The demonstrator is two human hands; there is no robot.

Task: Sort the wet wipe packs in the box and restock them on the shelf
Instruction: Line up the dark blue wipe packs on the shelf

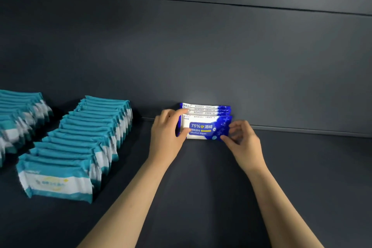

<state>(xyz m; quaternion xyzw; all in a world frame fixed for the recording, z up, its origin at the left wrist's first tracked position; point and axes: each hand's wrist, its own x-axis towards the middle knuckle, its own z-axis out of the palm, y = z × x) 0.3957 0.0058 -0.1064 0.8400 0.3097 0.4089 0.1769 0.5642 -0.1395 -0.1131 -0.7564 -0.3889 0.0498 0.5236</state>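
Several blue-and-white alcohol wipe packs [205, 125] stand on edge in a short row against the back wall of the dark shelf [201, 177]. My left hand [167, 133] grips the left end of the front pack, thumb on its face and fingers over the top edge. My right hand [241, 137] pinches the front pack's right end with curled fingers. The packs behind the front one show only their top edges.
Two long rows of teal-and-white wipe packs [80, 147] stand on edge to the left, the farther row [18, 119] cut off by the frame edge. The dark back wall [201, 56] rises behind. Bare shelf surface lies to the right of the blue packs.
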